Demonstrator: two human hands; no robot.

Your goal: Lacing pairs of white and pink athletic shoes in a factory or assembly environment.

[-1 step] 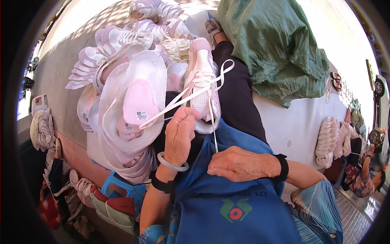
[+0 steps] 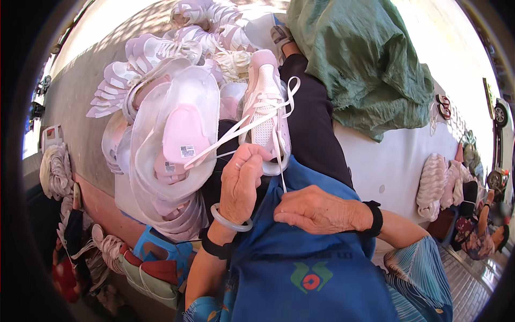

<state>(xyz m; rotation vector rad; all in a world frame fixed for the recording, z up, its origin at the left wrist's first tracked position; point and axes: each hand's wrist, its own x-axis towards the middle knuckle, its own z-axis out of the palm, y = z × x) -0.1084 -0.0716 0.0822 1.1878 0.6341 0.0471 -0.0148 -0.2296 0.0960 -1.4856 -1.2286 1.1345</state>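
A pink and white shoe upper (image 2: 264, 126) lies toe-away across my lap, its white shoelace (image 2: 244, 129) threaded partway. Loose lace lengths loop over its right side and trail left onto the stack of shoe parts. At the upper's near opening, my left hand (image 2: 240, 185) is closed with thumb and forefinger together; what is between them is hidden. My right hand (image 2: 316, 210), lower and to the right over the blue apron (image 2: 306, 257), pinches one lace end, drawn taut down from the upper.
Nested pale shoe uppers (image 2: 185, 123) with pink insides stand left of my lap. More lilac and white uppers (image 2: 212, 32) lie beyond. A green sack (image 2: 359, 70) fills the far right. At the lower left are a blue plastic stool (image 2: 161, 247) and bundled uppers; another person (image 2: 480, 236) sits at right.
My left hand has shifted slightly right, and my right hand has risen a little. The free lace loop beside the shoe upper has swung slightly left.
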